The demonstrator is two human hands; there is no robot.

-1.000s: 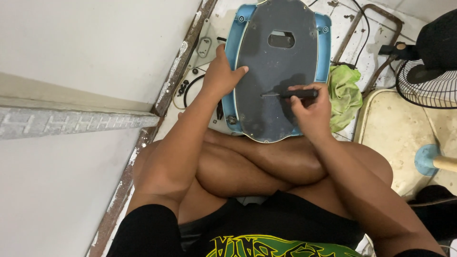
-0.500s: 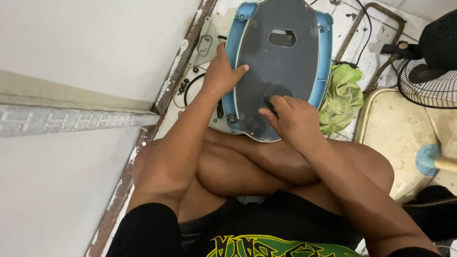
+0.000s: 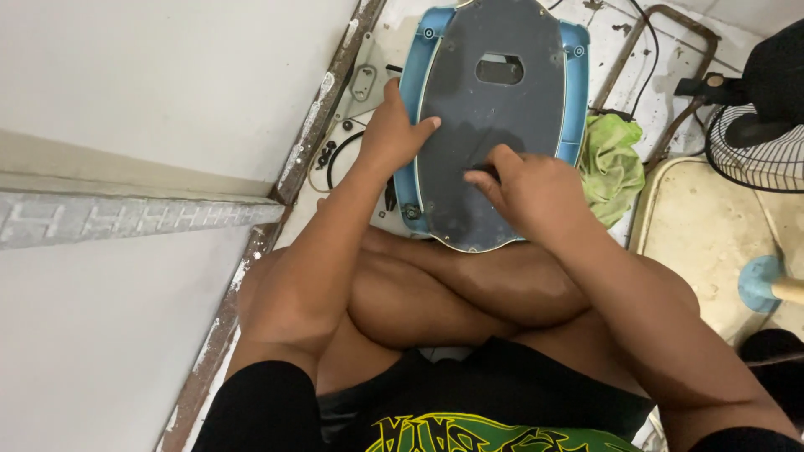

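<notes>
Now: blue plastic casing with dark grey oval panel (image 3: 490, 125), on floor beyond my crossed legs. My left hand (image 3: 394, 134) clasps its left rim, unmoved. My right hand (image 3: 523, 188), fingers curled, has shifted left; its grip cannot be told. Green cloth (image 3: 611, 163) right.

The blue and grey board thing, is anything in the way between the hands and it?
Nothing visible is. The left hand grips the left edge of the grey panel in its blue frame, and the right hand rests right on the panel's lower part.
</notes>
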